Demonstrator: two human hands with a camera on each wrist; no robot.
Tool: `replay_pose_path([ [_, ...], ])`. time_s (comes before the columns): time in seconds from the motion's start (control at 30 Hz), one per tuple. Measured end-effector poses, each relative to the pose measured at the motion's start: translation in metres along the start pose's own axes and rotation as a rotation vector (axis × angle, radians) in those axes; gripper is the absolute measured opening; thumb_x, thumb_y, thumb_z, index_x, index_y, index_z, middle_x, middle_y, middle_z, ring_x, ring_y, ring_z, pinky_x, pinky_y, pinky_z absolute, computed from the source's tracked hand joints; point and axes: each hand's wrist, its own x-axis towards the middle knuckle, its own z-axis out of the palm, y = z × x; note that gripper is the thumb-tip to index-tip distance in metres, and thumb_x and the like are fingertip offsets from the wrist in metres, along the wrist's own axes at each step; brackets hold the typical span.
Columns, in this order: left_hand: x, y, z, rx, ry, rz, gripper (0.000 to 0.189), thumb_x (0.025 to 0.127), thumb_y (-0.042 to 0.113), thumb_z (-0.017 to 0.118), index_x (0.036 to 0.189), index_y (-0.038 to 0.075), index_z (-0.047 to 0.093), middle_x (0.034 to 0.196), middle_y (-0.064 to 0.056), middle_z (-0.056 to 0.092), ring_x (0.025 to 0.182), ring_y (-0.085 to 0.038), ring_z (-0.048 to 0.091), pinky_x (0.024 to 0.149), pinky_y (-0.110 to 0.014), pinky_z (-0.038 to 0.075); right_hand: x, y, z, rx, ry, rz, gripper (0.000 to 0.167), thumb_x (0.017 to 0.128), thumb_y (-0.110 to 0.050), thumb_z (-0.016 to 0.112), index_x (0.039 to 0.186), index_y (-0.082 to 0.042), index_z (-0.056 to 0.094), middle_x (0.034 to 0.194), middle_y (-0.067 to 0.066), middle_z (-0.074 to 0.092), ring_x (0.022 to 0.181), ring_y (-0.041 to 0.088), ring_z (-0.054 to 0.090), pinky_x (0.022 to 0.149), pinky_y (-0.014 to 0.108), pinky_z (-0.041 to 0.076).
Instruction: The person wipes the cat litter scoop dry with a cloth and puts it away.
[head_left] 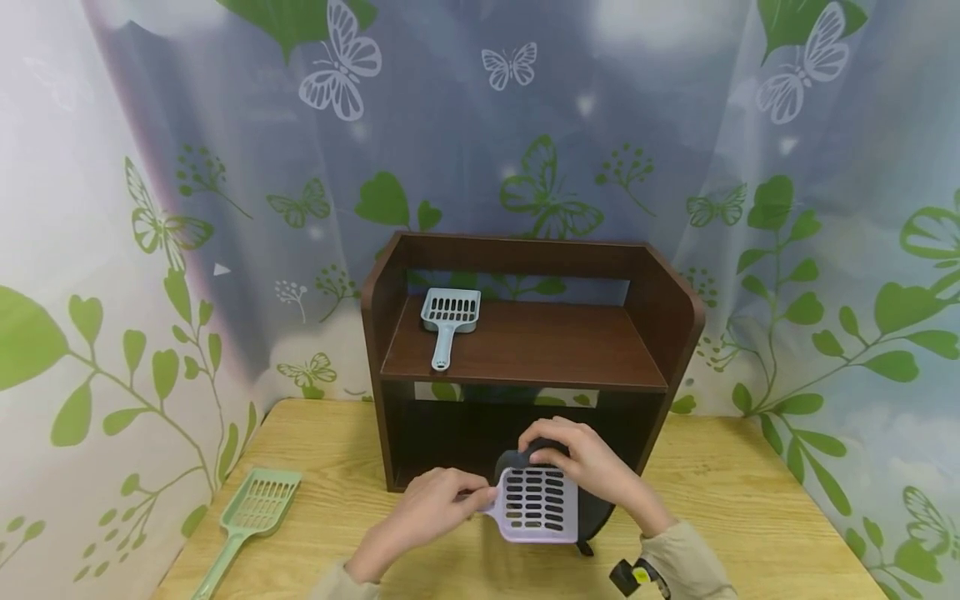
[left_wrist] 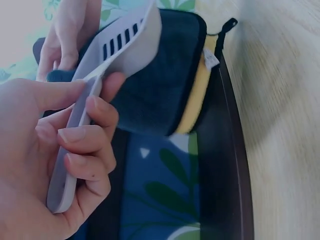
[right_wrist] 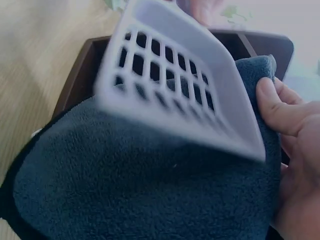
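Note:
A pale purple slotted litter scoop (head_left: 534,506) is held up in front of the brown shelf. My left hand (head_left: 444,504) grips its handle, with the fingers curled round it in the left wrist view. In my right hand (right_wrist: 300,150) a dark teal plush cloth (right_wrist: 150,185) is pinched by its edge between thumb and fingers. The cloth hangs behind and below the scoop's slotted head. Its yellow underside (left_wrist: 192,107), a white tag and a black loop show in the left wrist view.
The dark brown two-tier shelf (head_left: 525,342) stands at the table's back. A light blue litter scoop (head_left: 451,312) lies on its upper board. On the left of the wooden table (head_left: 330,450) lies a green litter scoop (head_left: 258,504). A patterned curtain (head_left: 450,108) hangs behind.

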Motion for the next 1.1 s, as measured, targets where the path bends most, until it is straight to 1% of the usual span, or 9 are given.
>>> replay_pose_path([
  [0.1, 0.0, -0.004, -0.001, -0.04, 0.021, -0.025, 0.034, 0.103, 0.045, 0.056, 0.083, 0.022, 0.071, 0.066, 0.015, 0.057, 0.055, 0.0, 0.046, 0.05, -0.022, 0.034, -0.005, 0.007, -0.007, 0.015, 0.066, 0.048, 0.017, 0.097, -0.013, 0.067, 0.11, -0.023, 0.067, 0.11, -0.01, 0.068, 0.105, 0.009, 0.064, 0.09, 0.035, 0.053],
  [0.23, 0.0, -0.008, -0.001, -0.117, 0.024, -0.038, 0.037, 0.104, 0.042, 0.054, 0.081, 0.017, 0.068, 0.067, 0.01, 0.057, 0.055, -0.002, 0.04, 0.051, -0.022, 0.031, -0.013, 0.014, -0.01, 0.066, 0.174, 0.186, 0.014, 0.099, -0.014, 0.065, 0.113, -0.017, 0.066, 0.112, -0.005, 0.067, 0.105, 0.009, 0.062, 0.092, 0.036, 0.051],
  [0.33, 0.0, -0.01, 0.0, -0.159, 0.025, -0.041, 0.036, 0.105, 0.04, 0.053, 0.083, 0.014, 0.067, 0.069, 0.007, 0.057, 0.056, -0.002, 0.039, 0.051, -0.021, 0.032, -0.018, 0.016, -0.005, 0.181, 0.256, 0.306, 0.017, 0.101, -0.015, 0.063, 0.117, -0.012, 0.064, 0.116, 0.003, 0.066, 0.105, 0.009, 0.059, 0.092, 0.032, 0.048],
  [0.43, -0.001, -0.011, 0.003, -0.185, 0.04, -0.051, 0.037, 0.106, 0.039, 0.052, 0.083, 0.014, 0.065, 0.07, 0.004, 0.059, 0.056, -0.002, 0.039, 0.051, -0.021, 0.031, -0.022, 0.015, 0.004, 0.352, 0.345, 0.42, 0.022, 0.101, -0.015, 0.062, 0.121, -0.005, 0.061, 0.118, 0.008, 0.063, 0.104, 0.009, 0.058, 0.088, 0.025, 0.048],
  [0.6, -0.001, -0.013, 0.007, -0.319, 0.106, -0.09, 0.037, 0.107, 0.033, 0.05, 0.083, 0.009, 0.063, 0.07, -0.001, 0.057, 0.055, -0.001, 0.039, 0.05, -0.019, 0.032, -0.025, 0.011, 0.022, 0.565, 0.47, 0.555, 0.028, 0.102, -0.013, 0.062, 0.126, -0.001, 0.055, 0.113, 0.003, 0.06, 0.101, 0.009, 0.056, 0.086, 0.02, 0.047],
  [0.73, 0.001, -0.013, 0.011, -0.468, 0.154, -0.115, 0.036, 0.109, 0.026, 0.047, 0.094, -0.001, 0.066, 0.069, 0.001, 0.051, 0.053, -0.001, 0.037, 0.049, -0.017, 0.031, -0.025, 0.007, 0.033, 0.622, 0.555, 0.597, 0.03, 0.102, -0.015, 0.061, 0.129, -0.002, 0.052, 0.113, -0.002, 0.059, 0.103, 0.009, 0.055, 0.087, 0.02, 0.046],
  [0.83, 0.003, -0.012, 0.014, -0.593, 0.168, -0.142, 0.037, 0.11, 0.022, 0.044, 0.103, -0.008, 0.065, 0.07, 0.001, 0.051, 0.052, -0.001, 0.035, 0.048, -0.016, 0.029, -0.024, 0.004, 0.039, 0.653, 0.642, 0.607, 0.032, 0.103, -0.017, 0.06, 0.13, -0.003, 0.051, 0.115, -0.005, 0.06, 0.104, 0.009, 0.057, 0.086, 0.02, 0.049],
  [0.97, 0.003, -0.011, 0.019, -0.754, 0.14, -0.187, 0.038, 0.11, 0.019, 0.041, 0.109, -0.014, 0.061, 0.074, 0.001, 0.051, 0.053, -0.001, 0.033, 0.048, -0.015, 0.028, -0.022, -0.001, 0.045, 0.675, 0.751, 0.578, 0.033, 0.104, -0.018, 0.06, 0.13, -0.001, 0.051, 0.117, -0.006, 0.059, 0.107, 0.008, 0.057, 0.088, 0.018, 0.049],
  [1.1, 0.003, -0.012, 0.025, -0.84, 0.105, -0.236, 0.038, 0.11, 0.019, 0.039, 0.111, -0.013, 0.06, 0.075, 0.002, 0.053, 0.053, -0.001, 0.033, 0.047, -0.015, 0.027, -0.021, -0.004, 0.051, 0.66, 0.857, 0.531, 0.031, 0.103, -0.014, 0.061, 0.129, 0.0, 0.053, 0.118, -0.005, 0.06, 0.109, 0.008, 0.057, 0.09, 0.016, 0.048],
])
